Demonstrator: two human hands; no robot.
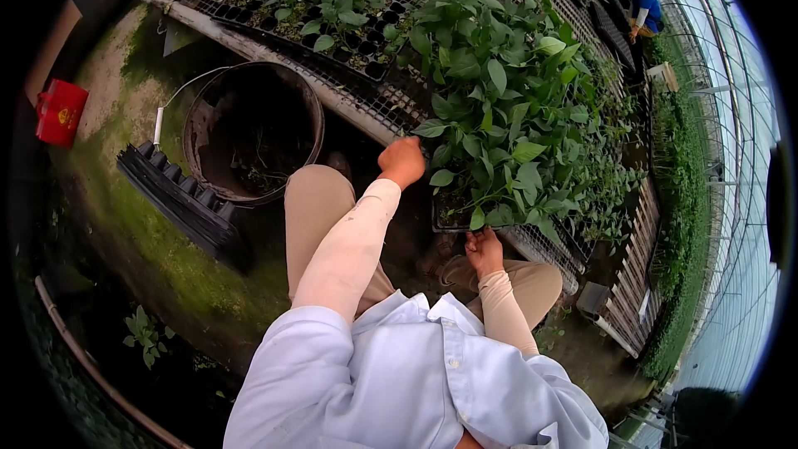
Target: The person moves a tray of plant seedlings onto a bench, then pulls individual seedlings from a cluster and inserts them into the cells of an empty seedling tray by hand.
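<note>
A black seedling tray (450, 225) full of tall, leafy green plants (507, 108) rests at the edge of the bench in front of me. At its left side is my left hand (402, 160), closed in a fist against the tray's edge; leaves and the hand itself partly hide the grip. My right hand (485, 251) holds the tray's near rim from below, with its fingers curled at the edge. Leaves cover most of the tray and hang over its near rim.
A black bucket (320, 120) containing dark soil and plant scraps stands left of my knee. Stacked empty black trays (179, 204) lean beside it. A red container (61, 113) sits far left. More seedlings (332, 0) stand on the mesh bench (349, 108). A co-worker (644, 4) is at upper right.
</note>
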